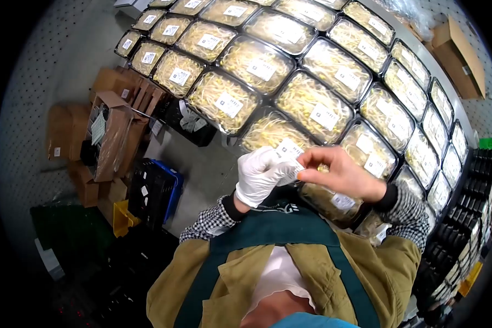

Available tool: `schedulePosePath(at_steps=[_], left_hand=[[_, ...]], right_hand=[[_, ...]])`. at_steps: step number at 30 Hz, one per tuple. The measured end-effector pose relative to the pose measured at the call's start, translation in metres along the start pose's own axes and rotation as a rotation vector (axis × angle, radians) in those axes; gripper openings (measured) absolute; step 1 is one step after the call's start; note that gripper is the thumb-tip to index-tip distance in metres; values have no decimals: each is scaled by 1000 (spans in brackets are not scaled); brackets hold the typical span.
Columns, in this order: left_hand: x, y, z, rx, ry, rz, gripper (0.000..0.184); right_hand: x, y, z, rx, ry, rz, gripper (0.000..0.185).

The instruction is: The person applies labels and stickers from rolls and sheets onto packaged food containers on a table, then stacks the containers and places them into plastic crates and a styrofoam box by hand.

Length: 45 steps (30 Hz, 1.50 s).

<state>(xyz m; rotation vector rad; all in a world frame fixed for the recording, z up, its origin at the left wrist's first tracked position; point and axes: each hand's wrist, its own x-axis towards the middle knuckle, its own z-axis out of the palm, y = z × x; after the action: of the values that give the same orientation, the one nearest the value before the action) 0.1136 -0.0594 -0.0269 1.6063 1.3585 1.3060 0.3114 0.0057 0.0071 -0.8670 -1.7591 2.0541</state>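
My left hand (261,176), in a white glove, is closed in a pinch on a small white label (299,167) in front of my chest. From the other side, the thumb and fingertips of my bare right hand (341,172) pinch the same label. Just beyond both hands lies a clear-lidded black tray of bean sprouts (270,131), partly hidden by my fingers, with a printed sticker (290,147) at its near side. Another sprout tray (328,199) sits below my right hand, close against my apron.
Rows of labelled sprout trays (257,64) cover the table ahead and to the right. Cardboard boxes (112,136) and a black-and-blue crate (157,188) stand on the floor at left. Stacked black trays (459,229) rise at right; an opened carton (458,60) is at upper right.
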Motion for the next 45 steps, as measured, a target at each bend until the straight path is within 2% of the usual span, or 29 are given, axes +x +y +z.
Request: schedulePosePath(at_steps=[2,4,5,6,8,9,10,12,14,17,18,20,22,24,26,27,29,30,31,34,35,36,38,40,41,42,43,44,45], left_hand=[[-5,-11,-25,-13,-168,-25,21],[-3,-10,-51,-243,-340,-291,19],[-5,-25,-70,-305,-423,-272,11],[-3,-30,-90,-466,-501,-454,8],[6,-31,-120,-576,-516,-427,15],[11,-35,-131,-519,-537,-332,21],[8,-43,-133,-672,-438,-350,21],[13,-47,-153,-668,-543,-398,21],[14,-52,-159,-715,-553,-445,18],[16,-60,-157,-728,-564,-499,14],[17,-60,-155,-724,-566,-511,13],[20,-63,-148,-611,-469,-343,8],[15,-78,-141,-478,-377,-178,10],[23,-76,-140,-340,-440,-157,13],[35,-54,-143,-180,-527,-139,11],[35,-57,-140,-419,-595,-321,8],[38,-65,-145,-473,-707,-289,10],[40,-64,-146,-470,-716,-252,11],[41,-60,-145,-520,-676,-252,12],[51,-43,-142,-634,-570,-324,14],[55,-36,-143,-646,-552,-401,15],[59,-33,-142,-660,-529,-477,17],[55,-50,-131,-631,-499,-397,17],[58,-52,-122,-624,-505,-385,14],[57,-57,-111,-542,-396,-309,7],[60,-55,-108,-511,-369,-285,4],[63,-53,-106,-478,-336,-263,4],[64,-51,-106,-441,-309,-246,6],[64,-54,-106,-404,-342,-282,7]], right_hand=[[1,7,22,-140,144,-99,15],[11,18,27,-222,462,-115,15],[16,17,28,-427,604,6,17],[26,23,33,-591,675,-35,18],[55,49,48,-840,808,-115,17],[68,52,61,-968,875,-112,16],[81,55,72,-1097,936,-113,16],[97,70,80,-1373,983,-147,19],[98,66,90,-1444,1019,-3,18],[100,61,97,-1360,1166,39,17],[99,55,105,-1043,1170,78,17],[98,31,129,-422,1123,121,17],[94,10,154,-8,672,-24,16],[91,2,168,3,658,5,15],[85,4,141,-254,759,-30,13],[83,16,114,-516,902,-81,13],[84,17,52,-624,1118,24,14],[87,30,20,-936,1199,-59,18],[92,37,-1,-1083,1190,-99,19],[112,57,-13,-1301,1133,218,29],[117,74,-14,-1393,1217,136,32],[117,71,-12,-1429,1194,172,33],[117,71,-11,-1400,1258,100,29],[113,63,-4,-1295,1294,34,26],[111,55,2,-1245,1312,-2,24],[111,44,18,-994,1246,-125,21],[106,17,45,-454,985,79,21],[105,7,56,-220,666,-88,18],[101,0,75,-9,518,-67,19]])
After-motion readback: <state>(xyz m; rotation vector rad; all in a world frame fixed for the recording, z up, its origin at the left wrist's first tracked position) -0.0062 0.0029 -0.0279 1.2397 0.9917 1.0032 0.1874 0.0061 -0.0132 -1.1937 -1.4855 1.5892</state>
